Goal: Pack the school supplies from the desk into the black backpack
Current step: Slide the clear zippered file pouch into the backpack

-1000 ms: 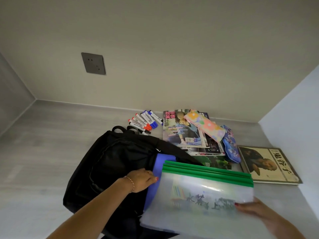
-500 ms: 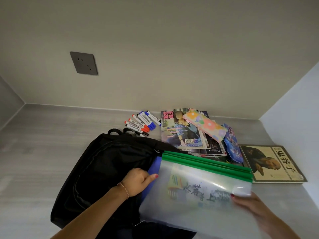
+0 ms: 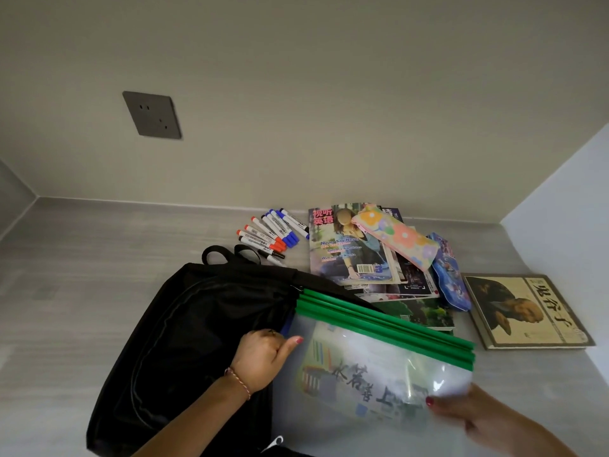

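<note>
The left hand (image 3: pixel 263 357) reaches in from the lower left with fingers curled on the backpack (image 3: pixel 184 341) edge at its opening, thumb pointing right toward the folders (image 3: pixel 372 367). The backpack lies on the grey worktop (image 3: pixel 82 275), black and slumped, its mouth facing right. Behind it lie markers (image 3: pixel 272 234) with red and blue caps; to their right sits a pile of magazines (image 3: pixel 349 255) under a floral pouch (image 3: pixel 395 237) and a blue pouch (image 3: pixel 449 282). The clear, green-spined folders sit partly at the backpack mouth, covering its right side. The right hand (image 3: pixel 474 420) pinches their lower right corner. A book (image 3: pixel 524 310) lies far right.
</note>
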